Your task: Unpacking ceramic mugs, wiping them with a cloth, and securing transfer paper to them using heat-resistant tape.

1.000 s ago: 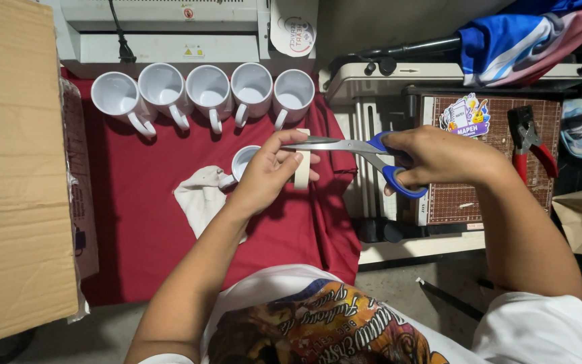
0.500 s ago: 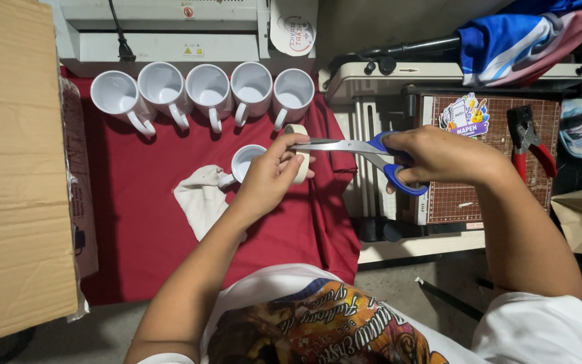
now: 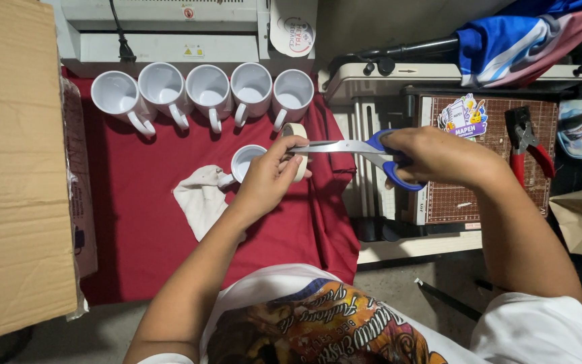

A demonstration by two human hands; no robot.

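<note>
My left hand (image 3: 269,180) holds a beige roll of tape (image 3: 298,135) above the red cloth (image 3: 143,202), thumb and fingers around it. My right hand (image 3: 439,156) grips blue-handled scissors (image 3: 365,148), whose silver blades point left and reach the tape roll at my left fingertips. A single white mug (image 3: 244,162) stands on the cloth just left of my left hand, partly hidden by it. A crumpled white rag (image 3: 200,199) lies beside that mug.
Several white mugs (image 3: 207,91) stand in a row at the back of the cloth. A big cardboard box (image 3: 15,168) fills the left. A paper cutter with a brown grid mat (image 3: 493,162), red pliers (image 3: 527,145) and a grey machine (image 3: 170,27) sit around.
My left hand has turned the tape roll slightly and the scissors have edged closer to it. The mugs and rag have not moved.
</note>
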